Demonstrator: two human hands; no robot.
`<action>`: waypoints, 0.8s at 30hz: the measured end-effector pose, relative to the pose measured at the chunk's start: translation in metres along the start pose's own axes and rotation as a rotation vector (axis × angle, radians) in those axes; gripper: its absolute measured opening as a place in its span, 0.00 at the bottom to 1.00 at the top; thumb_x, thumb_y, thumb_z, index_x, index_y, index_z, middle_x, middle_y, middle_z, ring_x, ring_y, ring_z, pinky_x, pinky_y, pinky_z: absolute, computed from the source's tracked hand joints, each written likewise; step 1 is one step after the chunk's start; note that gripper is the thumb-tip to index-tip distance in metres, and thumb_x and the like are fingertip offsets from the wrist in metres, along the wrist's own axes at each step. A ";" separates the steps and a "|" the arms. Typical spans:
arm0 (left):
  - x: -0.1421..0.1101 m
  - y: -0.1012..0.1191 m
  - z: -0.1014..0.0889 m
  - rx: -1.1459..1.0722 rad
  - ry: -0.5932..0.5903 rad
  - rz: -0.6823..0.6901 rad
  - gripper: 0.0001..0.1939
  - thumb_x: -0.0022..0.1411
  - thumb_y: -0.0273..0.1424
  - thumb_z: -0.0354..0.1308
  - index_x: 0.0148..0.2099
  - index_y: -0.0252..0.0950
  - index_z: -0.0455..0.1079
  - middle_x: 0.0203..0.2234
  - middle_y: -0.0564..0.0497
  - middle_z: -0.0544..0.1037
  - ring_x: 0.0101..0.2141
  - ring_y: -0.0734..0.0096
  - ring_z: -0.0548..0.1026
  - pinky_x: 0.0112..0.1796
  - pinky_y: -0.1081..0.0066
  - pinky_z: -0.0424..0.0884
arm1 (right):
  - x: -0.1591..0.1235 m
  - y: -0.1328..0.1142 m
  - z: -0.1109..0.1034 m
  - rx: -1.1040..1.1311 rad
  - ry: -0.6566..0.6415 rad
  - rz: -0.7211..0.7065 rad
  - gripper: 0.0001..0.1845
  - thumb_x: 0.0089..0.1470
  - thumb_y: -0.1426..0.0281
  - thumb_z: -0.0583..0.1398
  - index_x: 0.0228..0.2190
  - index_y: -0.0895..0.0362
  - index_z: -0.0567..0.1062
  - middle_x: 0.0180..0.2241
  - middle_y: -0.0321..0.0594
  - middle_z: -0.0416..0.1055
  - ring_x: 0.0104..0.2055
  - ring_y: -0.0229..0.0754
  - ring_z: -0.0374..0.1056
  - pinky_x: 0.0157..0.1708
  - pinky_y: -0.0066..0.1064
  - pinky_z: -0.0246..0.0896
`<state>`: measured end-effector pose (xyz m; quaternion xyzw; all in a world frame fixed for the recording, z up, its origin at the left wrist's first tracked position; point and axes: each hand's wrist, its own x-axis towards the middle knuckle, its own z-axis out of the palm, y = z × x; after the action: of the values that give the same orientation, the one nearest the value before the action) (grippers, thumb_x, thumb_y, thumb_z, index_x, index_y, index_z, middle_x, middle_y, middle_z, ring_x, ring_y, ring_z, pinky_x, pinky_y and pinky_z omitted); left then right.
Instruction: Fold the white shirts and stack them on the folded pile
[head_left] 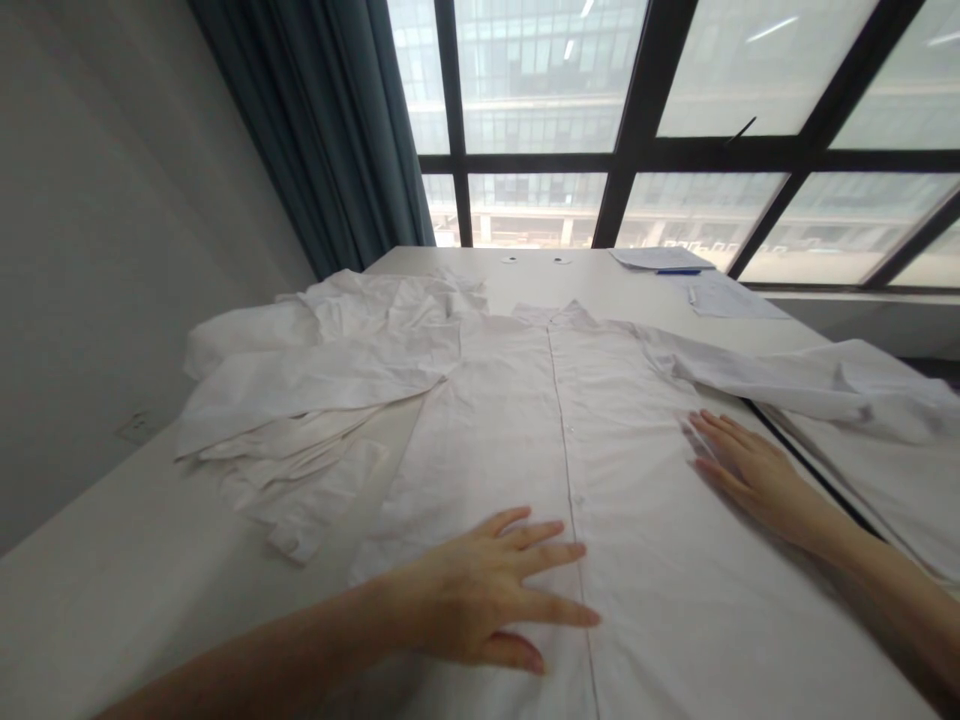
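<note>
A white buttoned shirt point(525, 420) lies spread front-up on a white table point(112, 580), collar toward the window. My left hand point(487, 590) rests flat on the shirt near its button line, fingers spread. Flat on the shirt's right side lies my right hand point(742, 465), fingers stretched out toward the left. Neither hand holds anything. The shirt's right sleeve point(787, 385) stretches out to the right.
A pile of crumpled white garments point(300, 390) lies on the table's left part. Papers point(720, 295) and a blue pen point(679, 271) sit at the far right by the window. A dark gap point(810, 465) separates a second table on the right. A wall stands at left.
</note>
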<state>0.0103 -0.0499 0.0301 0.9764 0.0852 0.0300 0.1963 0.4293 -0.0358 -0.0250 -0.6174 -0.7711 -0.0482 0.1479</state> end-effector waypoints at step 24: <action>-0.044 -0.090 -0.022 0.454 0.048 -0.895 0.38 0.68 0.53 0.39 0.68 0.30 0.53 0.64 0.32 0.56 0.65 0.49 0.54 0.60 0.46 0.48 | -0.004 -0.011 0.010 -0.061 -0.024 0.089 0.31 0.62 0.53 0.44 0.61 0.51 0.62 0.63 0.45 0.59 0.65 0.53 0.53 0.60 0.51 0.53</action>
<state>-0.0492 0.0325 0.0147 0.8611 0.5046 -0.0541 -0.0296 0.4182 -0.0392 -0.0339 -0.6560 -0.7427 -0.0576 0.1215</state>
